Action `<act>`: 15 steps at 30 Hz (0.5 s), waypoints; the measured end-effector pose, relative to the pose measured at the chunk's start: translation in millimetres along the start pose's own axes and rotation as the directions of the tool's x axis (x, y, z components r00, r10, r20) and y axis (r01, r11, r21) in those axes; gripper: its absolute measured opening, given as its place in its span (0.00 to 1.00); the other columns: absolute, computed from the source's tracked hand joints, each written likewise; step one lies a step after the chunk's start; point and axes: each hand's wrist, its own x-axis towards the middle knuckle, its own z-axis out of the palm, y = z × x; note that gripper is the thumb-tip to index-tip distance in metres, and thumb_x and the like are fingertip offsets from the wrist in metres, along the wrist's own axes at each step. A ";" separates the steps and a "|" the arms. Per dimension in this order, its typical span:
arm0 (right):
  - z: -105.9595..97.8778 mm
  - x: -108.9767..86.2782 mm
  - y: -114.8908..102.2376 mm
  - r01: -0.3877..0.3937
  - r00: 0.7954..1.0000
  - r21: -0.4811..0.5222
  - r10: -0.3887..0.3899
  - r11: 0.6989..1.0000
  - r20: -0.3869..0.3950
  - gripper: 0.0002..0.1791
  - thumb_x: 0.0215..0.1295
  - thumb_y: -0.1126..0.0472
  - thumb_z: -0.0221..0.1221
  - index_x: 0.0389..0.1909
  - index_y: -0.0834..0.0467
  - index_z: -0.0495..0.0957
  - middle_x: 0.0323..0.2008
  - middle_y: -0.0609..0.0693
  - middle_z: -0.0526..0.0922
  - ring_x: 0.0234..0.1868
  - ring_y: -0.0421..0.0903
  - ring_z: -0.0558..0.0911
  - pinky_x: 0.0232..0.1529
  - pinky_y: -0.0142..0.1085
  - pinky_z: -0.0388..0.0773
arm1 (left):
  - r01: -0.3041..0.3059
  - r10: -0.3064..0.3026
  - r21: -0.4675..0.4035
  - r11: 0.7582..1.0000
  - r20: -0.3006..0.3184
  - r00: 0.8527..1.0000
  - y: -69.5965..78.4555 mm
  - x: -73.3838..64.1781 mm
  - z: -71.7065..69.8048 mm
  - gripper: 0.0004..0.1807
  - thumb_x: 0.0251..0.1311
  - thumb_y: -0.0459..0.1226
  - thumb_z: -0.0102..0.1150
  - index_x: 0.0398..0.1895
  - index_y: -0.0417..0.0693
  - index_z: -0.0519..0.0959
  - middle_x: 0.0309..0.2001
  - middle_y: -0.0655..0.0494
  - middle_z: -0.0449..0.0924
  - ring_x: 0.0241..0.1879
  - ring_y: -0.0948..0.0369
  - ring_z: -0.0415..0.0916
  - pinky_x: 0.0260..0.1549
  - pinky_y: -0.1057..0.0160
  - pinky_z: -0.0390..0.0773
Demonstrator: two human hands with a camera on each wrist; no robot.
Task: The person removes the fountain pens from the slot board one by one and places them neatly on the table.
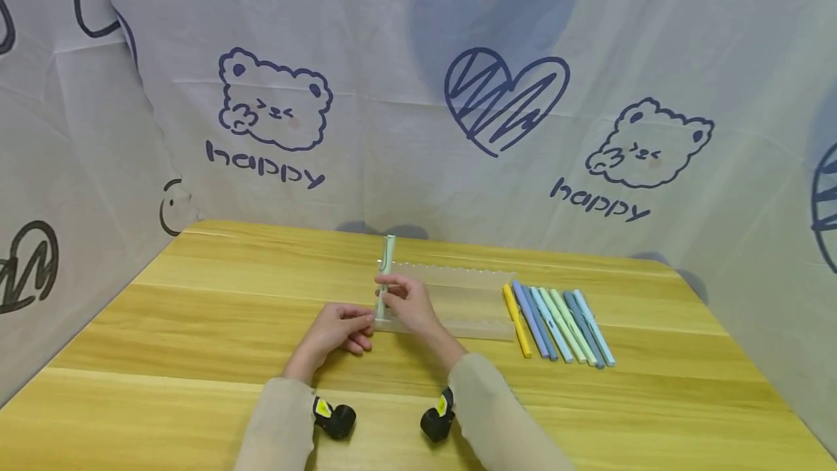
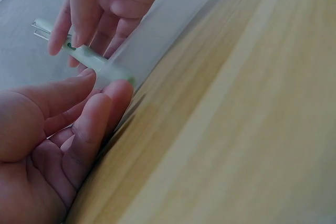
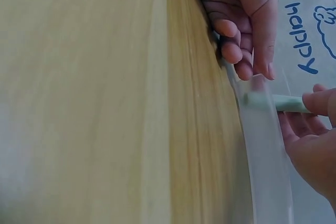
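A clear plastic pen holder (image 1: 467, 300) with a notched back edge and a front lip lies on the table. My right hand (image 1: 412, 304) pinches a pale green pen (image 1: 389, 256) between thumb and fingers at the holder's left end. The pen's clip end points away from me, and its lower end sits behind the frosted lip (image 3: 268, 150) in the right wrist view. At the left front corner of the holder, my left hand (image 1: 336, 329) pinches the edge with thumb and index finger; its other fingers are loosely curled.
Right of the holder, several pens lie side by side on the wooden table (image 1: 196, 311): a yellow pen (image 1: 518, 322) nearest the holder, then purple, blue and green ones (image 1: 567, 325). A printed white cloth (image 1: 392, 129) hangs behind the table.
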 end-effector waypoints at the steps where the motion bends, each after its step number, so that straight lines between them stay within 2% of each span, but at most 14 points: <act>1: -0.1 -0.5 -1.2 -0.007 1.000 0.006 0.007 1.000 -0.011 0.14 0.56 0.80 0.50 0.44 0.75 0.72 0.42 0.71 0.75 0.42 0.61 0.77 0.41 0.35 0.78 | 0.000 0.000 -0.002 1.000 0.000 1.000 0.1 0.1 -0.1 0.16 0.61 0.31 0.49 0.46 0.22 0.71 0.25 0.49 0.77 0.19 0.63 0.76 0.18 0.68 0.79; 7: 2.4 -7.3 -20.8 0.027 0.998 -0.001 -0.027 1.000 -0.065 0.12 0.53 0.83 0.49 0.40 0.78 0.72 0.38 0.72 0.75 0.40 0.66 0.75 0.41 0.44 0.78 | -0.011 0.011 -0.005 1.000 0.014 1.000 1.8 -0.7 -1.0 0.17 0.62 0.31 0.49 0.47 0.22 0.70 0.24 0.49 0.77 0.19 0.63 0.76 0.18 0.68 0.79; 15: 2.6 -13.0 -37.8 0.097 0.988 -0.125 -0.111 0.987 -0.106 0.10 0.54 0.81 0.50 0.37 0.77 0.74 0.36 0.69 0.77 0.38 0.63 0.77 0.37 0.39 0.79 | -0.004 0.004 -0.007 1.000 0.006 1.000 0.4 0.5 -1.0 0.17 0.61 0.31 0.49 0.47 0.22 0.70 0.24 0.49 0.77 0.18 0.63 0.76 0.18 0.68 0.79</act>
